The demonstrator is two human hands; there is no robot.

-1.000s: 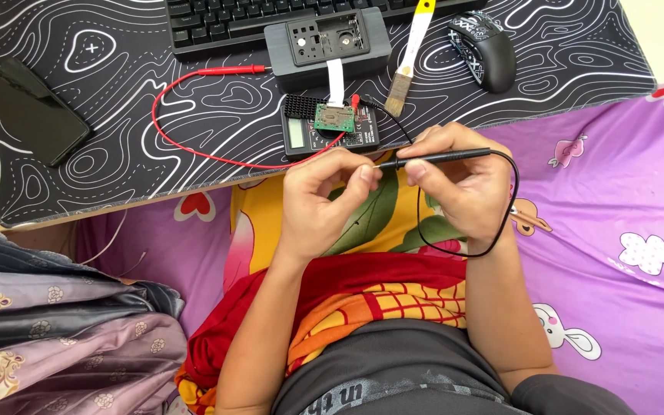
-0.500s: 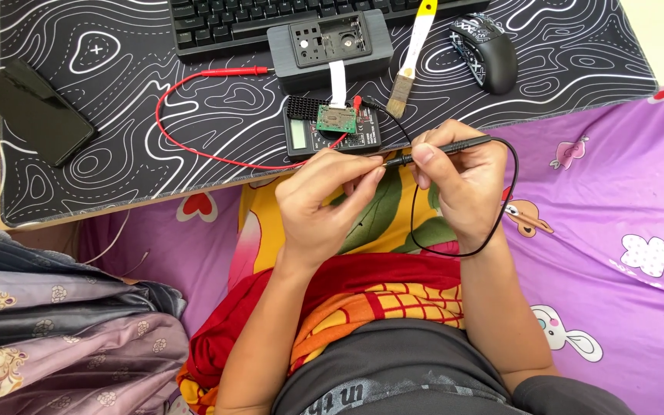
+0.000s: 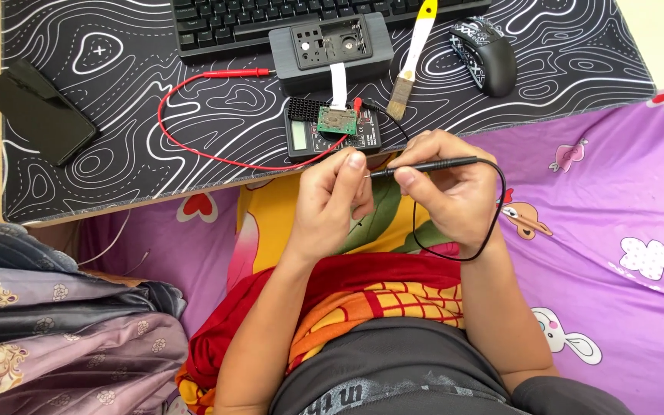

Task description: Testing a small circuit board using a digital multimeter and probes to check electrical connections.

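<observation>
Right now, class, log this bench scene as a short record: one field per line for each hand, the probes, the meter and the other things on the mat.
left hand: fingertips at the black probe's metal tip
right hand: grips the black probe
red probe: lies on the mat, unheld
meter: at mat's near edge, green board on it
also on mat: brush, mouse, keyboard, phone

I am drawing my left hand [image 3: 337,194] in closer to my right hand [image 3: 441,187], my thumb now pressing up at the metal tip of the black probe [image 3: 424,165], which I am tilting flatter beside the multimeter [image 3: 330,131].
</observation>
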